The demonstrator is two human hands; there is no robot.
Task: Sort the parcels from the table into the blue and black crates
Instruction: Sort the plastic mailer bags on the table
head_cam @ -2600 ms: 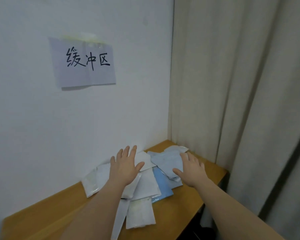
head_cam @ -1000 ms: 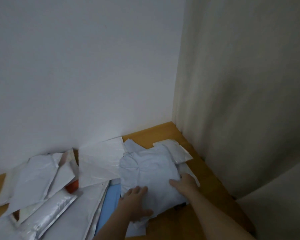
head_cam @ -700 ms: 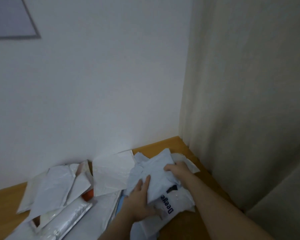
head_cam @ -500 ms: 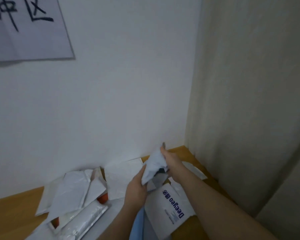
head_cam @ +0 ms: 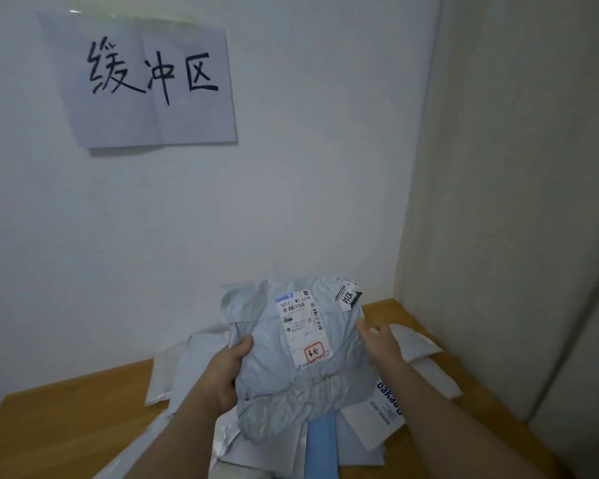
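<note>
Both hands are up holding a grey parcel above the pile of parcels on the table. The left hand grips the grey parcel's left edge, thumb curled over the front, and the right hand holds its right edge with thumb on the front, fingers tucked behind. The shipping label on the grey parcel faces out, with a red-boxed mark near the bottom. Below the grey parcel there's a blue parcel poking out, plus a white parcel with printed lettering. Above it all, a paper sign is stuck on the wall.
</note>
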